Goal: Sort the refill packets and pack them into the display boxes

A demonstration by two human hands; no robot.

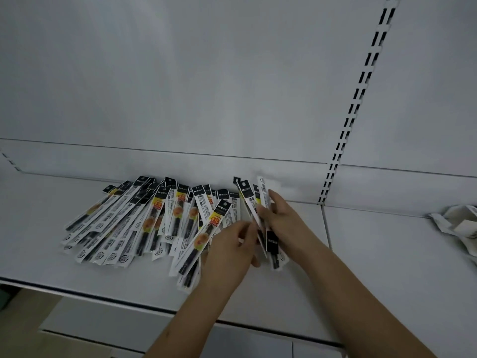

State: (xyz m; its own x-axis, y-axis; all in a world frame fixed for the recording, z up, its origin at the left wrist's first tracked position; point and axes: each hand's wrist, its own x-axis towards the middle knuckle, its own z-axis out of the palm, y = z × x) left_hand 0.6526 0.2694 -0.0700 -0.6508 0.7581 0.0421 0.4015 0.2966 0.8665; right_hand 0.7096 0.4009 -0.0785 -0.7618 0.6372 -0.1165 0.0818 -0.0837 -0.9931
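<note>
Head view. White metal shelf (38, 241) before me, white back panel (180, 73) behind it, slotted upright (358, 99) beyond my right hand and to its right.

Item: my right hand (280, 218), fingers curled round a small bundle of refill packets (254, 202). The bundle stands tilted, black header cards pointing away from me, lower ends running down under my palm toward the shelf.

Item: my left hand (229, 251), just beside the right, thumb and fingertips pinching the near edge of the same bundle; the two hands almost touch there. One packet with a yellow label (201, 241) lies slanted against the left hand's outer side, whether gripped or only resting I cannot tell.

Item: loose heap of refill packets (124, 223), fanned flat on the shelf to the left of both hands, overlapping, header cards toward the back panel.

Item: crumpled white wrapping (456, 223), well apart to the right of my right hand, at the frame edge.
</note>
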